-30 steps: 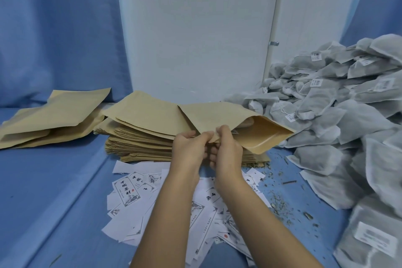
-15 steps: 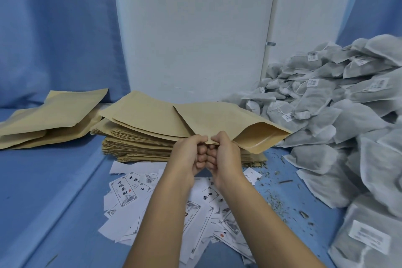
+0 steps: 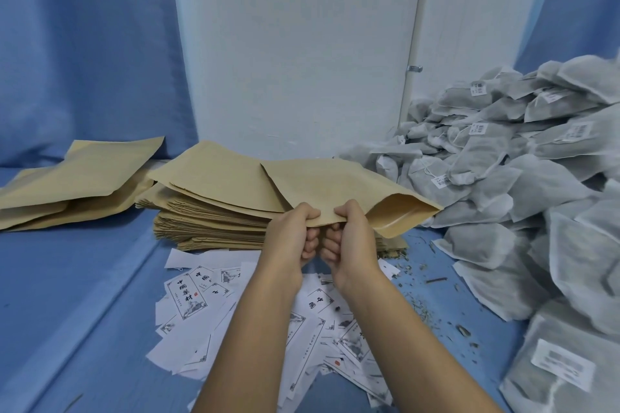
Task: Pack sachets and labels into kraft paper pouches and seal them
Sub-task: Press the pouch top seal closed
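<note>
Both hands (image 3: 322,238) pinching pouch (image 3: 335,184) near edge, mouth gaping right

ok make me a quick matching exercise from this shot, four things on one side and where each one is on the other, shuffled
Things:
1 held pouch
2 pouch stack
3 sachets
4 labels

Places:
A heaped at the right
B scattered under the forearms
C gripped by left hand and right hand
D lying flat behind the hands

Pairs: 1-C, 2-D, 3-A, 4-B
</note>
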A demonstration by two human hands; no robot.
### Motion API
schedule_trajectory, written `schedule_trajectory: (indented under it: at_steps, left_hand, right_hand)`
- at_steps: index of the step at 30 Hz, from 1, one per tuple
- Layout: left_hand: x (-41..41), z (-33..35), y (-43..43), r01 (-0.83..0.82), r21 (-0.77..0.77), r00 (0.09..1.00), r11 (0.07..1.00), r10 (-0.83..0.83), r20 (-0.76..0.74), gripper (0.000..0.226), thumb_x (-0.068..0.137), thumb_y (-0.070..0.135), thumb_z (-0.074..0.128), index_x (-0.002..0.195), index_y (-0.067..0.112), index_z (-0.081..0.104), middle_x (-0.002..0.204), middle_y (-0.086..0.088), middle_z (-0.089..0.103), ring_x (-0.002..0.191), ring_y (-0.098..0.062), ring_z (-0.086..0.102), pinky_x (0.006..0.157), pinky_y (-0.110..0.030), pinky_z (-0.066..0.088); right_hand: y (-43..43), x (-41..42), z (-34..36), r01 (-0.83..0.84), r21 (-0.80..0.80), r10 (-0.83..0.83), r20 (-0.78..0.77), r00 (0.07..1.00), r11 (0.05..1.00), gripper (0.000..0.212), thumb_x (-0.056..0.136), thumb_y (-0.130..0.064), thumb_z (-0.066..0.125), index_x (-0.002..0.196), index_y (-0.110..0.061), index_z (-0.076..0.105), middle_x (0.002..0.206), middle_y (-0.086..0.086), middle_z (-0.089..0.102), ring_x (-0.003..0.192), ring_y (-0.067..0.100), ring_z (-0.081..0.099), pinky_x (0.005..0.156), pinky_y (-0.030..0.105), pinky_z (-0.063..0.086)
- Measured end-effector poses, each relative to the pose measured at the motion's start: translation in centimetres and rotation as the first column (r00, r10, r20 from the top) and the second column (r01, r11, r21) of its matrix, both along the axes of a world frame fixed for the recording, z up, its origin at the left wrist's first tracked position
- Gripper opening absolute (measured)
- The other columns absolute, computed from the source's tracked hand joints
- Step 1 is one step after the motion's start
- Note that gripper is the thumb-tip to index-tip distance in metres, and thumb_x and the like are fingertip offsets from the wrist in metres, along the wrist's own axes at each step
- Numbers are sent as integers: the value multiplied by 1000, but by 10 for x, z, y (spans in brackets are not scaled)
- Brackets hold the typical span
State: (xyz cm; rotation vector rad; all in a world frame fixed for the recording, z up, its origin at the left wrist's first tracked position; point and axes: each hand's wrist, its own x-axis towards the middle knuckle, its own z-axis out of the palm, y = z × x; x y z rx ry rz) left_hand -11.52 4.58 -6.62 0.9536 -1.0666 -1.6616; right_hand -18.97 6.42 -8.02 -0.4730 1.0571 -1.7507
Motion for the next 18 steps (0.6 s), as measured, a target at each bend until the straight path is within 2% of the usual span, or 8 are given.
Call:
schedule_trajectory:
  at_steps: [5,10,14,18]
  left_hand:
    - [2,-1,-2,-5,21,1000,1000,6,-26,30,85,8,50,58,14,41,36,5,31,30,-7,24,34,-16,16]
    - [4,-1,-3,-39,21,999,999,40,-24,28,85,8,51,60,15,39,36,6,31,29,-7,24,33,-16,15]
    - [6,-1,-5,-59,39,997,998,61,-49,27,85,8,51,62,15,39,36,6,30,30,-7,23,34,-16,14]
    - [8,0,-6,-72,51,995,996,76,-62,23,85,8,50,65,15,40,36,6,29,30,-7,22,35,-16,14]
  right_hand:
    - [-2,-1,-3,13,7,-13,-24,1000,1000,32,87,-18,44,57,-17,31,40,-5,25,32,8,16,33,17,14]
    - [-3,-5,-5,28,16,-28,9,1000,999,30,86,-15,44,59,-16,32,40,-6,23,33,8,14,32,19,12]
    - [-3,-10,-6,1,24,-1,28,1000,1000,32,86,-20,44,57,-17,32,40,-7,22,33,8,12,33,18,10]
    - [-3,-14,-7,0,12,-1,60,998,1000,31,86,-16,43,58,-18,31,39,-8,21,31,7,12,31,18,10]
